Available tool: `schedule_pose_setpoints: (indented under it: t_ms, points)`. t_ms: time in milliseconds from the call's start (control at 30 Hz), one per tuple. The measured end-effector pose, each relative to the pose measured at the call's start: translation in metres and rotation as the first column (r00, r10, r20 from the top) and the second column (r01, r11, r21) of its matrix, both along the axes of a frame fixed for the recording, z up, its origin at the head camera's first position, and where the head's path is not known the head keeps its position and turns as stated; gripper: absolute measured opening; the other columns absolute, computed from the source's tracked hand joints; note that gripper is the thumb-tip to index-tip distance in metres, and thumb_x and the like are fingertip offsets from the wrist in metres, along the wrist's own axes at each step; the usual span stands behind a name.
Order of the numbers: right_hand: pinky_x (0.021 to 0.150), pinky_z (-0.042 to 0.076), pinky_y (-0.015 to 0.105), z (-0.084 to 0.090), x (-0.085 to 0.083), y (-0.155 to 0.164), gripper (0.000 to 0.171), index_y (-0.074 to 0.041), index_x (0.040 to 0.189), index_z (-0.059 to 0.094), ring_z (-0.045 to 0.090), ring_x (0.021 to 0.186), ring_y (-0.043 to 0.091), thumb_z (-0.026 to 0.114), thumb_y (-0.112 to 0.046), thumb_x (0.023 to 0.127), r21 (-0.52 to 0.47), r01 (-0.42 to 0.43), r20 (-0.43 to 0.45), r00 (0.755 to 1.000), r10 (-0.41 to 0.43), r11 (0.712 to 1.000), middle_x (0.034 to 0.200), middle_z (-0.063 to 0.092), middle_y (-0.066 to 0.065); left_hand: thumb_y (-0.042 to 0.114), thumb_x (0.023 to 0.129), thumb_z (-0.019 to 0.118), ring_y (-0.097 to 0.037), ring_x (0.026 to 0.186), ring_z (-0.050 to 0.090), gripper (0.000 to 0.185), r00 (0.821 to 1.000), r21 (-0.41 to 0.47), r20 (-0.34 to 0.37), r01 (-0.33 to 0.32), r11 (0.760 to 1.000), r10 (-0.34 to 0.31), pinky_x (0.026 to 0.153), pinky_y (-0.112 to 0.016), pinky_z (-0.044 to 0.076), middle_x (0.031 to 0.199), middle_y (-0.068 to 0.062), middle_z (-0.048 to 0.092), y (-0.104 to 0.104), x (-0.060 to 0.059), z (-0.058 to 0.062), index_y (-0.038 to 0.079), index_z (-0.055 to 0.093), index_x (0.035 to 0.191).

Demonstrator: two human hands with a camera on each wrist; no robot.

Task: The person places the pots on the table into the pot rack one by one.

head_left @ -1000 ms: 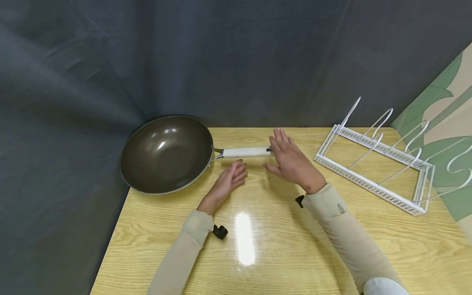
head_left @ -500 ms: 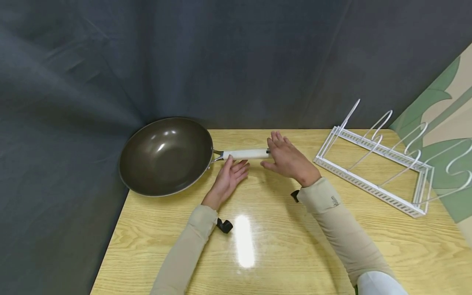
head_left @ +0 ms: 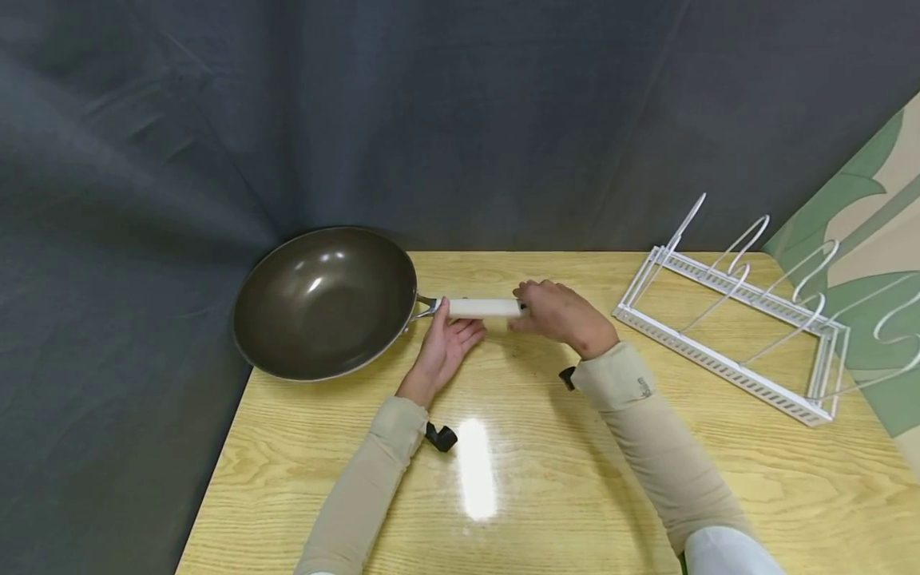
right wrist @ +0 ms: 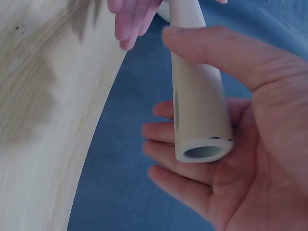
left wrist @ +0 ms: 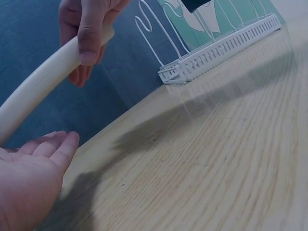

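A dark wok-style pan (head_left: 323, 299) lies at the table's back left, its white handle (head_left: 483, 307) pointing right. My right hand (head_left: 557, 315) curls round the handle's free end. In the right wrist view its thumb lies over the handle (right wrist: 197, 101) and its fingers (right wrist: 168, 132) curve beneath. My left hand (head_left: 447, 342) lies palm up just below the handle's middle, fingers straight, holding nothing. In the left wrist view the left hand's palm (left wrist: 29, 178) sits under the handle (left wrist: 41, 89) with a small gap between them.
A white wire rack (head_left: 726, 351) with several upright loops stands at the back right of the wooden table (head_left: 546, 479). The pan's bowl overhangs the table's left edge. A dark cloth (head_left: 460, 120) hangs behind.
My right hand went from flat and open beside the handle's end to curled round it. My left hand slid forward until its fingertips reached just under the handle.
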State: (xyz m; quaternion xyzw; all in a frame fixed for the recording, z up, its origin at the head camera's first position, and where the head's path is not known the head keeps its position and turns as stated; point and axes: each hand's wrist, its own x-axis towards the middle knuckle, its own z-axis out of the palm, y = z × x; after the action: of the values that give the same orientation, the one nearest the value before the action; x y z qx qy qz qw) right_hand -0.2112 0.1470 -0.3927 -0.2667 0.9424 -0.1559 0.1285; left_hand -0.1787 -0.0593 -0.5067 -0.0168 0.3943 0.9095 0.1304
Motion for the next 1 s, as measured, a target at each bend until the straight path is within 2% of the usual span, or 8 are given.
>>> schedule_pose_setpoints:
  t_ms: [67,167,400,533,633,767,1000]
  points:
    - [0.061,0.044,0.037,-0.001,0.001,-0.002,0.020,-0.005,0.099,0.067,0.050,0.062,0.020,0.076,-0.021,0.091,-0.012,0.004,0.078,0.997,-0.003,1.000,0.079,0.061,0.006,0.045,0.111,0.034,-0.044,0.141,0.040,0.068,1.000,-0.001,0.007,-0.003,1.000,0.003,0.117,-0.049,0.035,0.152,-0.034,0.036,0.001,0.001,-0.001,-0.002,0.020,0.158]
    - [0.059,0.039,0.033,-0.002,0.005,-0.005,0.018,-0.008,0.095,0.067,0.045,0.059,0.016,0.076,-0.023,0.092,-0.019,0.001,0.160,0.987,0.002,1.000,0.072,0.057,0.002,0.045,0.111,0.034,-0.043,0.141,0.041,0.068,1.000,0.023,0.017,0.000,1.000,0.000,0.117,-0.049,0.034,0.155,-0.031,0.036,0.002,0.003,-0.003,-0.002,0.020,0.158]
    - [0.063,0.044,0.034,-0.005,0.018,-0.013,0.027,-0.007,0.100,0.069,0.051,0.065,0.018,0.075,-0.032,0.094,-0.005,-0.050,0.198,0.979,0.050,0.999,0.077,0.061,0.002,0.049,0.110,0.031,-0.034,0.148,0.034,0.073,0.999,0.069,0.036,0.001,0.998,-0.004,0.116,-0.040,0.035,0.160,-0.027,0.033,0.003,0.007,-0.005,-0.002,0.017,0.160]
    - [0.062,0.045,0.034,-0.003,0.028,-0.017,0.032,-0.007,0.101,0.068,0.053,0.067,0.018,0.074,-0.038,0.095,-0.023,-0.046,0.264,0.963,0.050,0.999,0.081,0.062,0.003,0.046,0.110,0.033,-0.032,0.148,0.035,0.071,0.998,0.095,0.055,-0.049,0.994,0.044,0.117,-0.038,0.034,0.159,-0.026,0.035,0.005,0.010,-0.004,-0.005,0.021,0.159]
    - [0.057,0.043,0.032,-0.003,0.033,-0.019,0.032,-0.007,0.099,0.065,0.050,0.062,0.016,0.072,-0.038,0.096,-0.047,-0.055,0.310,0.948,0.067,0.997,0.076,0.059,0.003,0.037,0.108,0.036,-0.033,0.148,0.035,0.067,0.993,0.190,0.076,-0.098,0.977,0.085,0.120,-0.041,0.030,0.160,-0.025,0.034,0.011,0.012,-0.002,-0.007,0.023,0.157]
    - [0.054,0.041,0.029,-0.007,0.038,-0.019,0.029,-0.007,0.097,0.065,0.048,0.059,0.013,0.071,-0.036,0.097,-0.117,-0.087,0.338,0.933,0.122,0.989,0.071,0.056,0.000,0.027,0.105,0.036,-0.032,0.148,0.034,0.064,0.985,0.309,0.111,-0.158,0.938,0.129,0.119,-0.043,0.031,0.161,-0.022,0.032,0.019,0.013,0.000,-0.007,0.022,0.158]
    - [0.057,0.043,0.029,-0.020,0.047,-0.019,0.022,-0.009,0.094,0.066,0.048,0.058,0.010,0.073,-0.029,0.093,-0.250,-0.082,0.339,0.926,0.167,0.965,0.069,0.056,-0.004,0.014,0.100,0.027,-0.029,0.149,0.033,0.063,0.971,0.383,0.150,-0.231,0.894,0.187,0.118,-0.037,0.032,0.166,-0.020,0.025,0.024,0.013,0.007,-0.005,0.019,0.160]
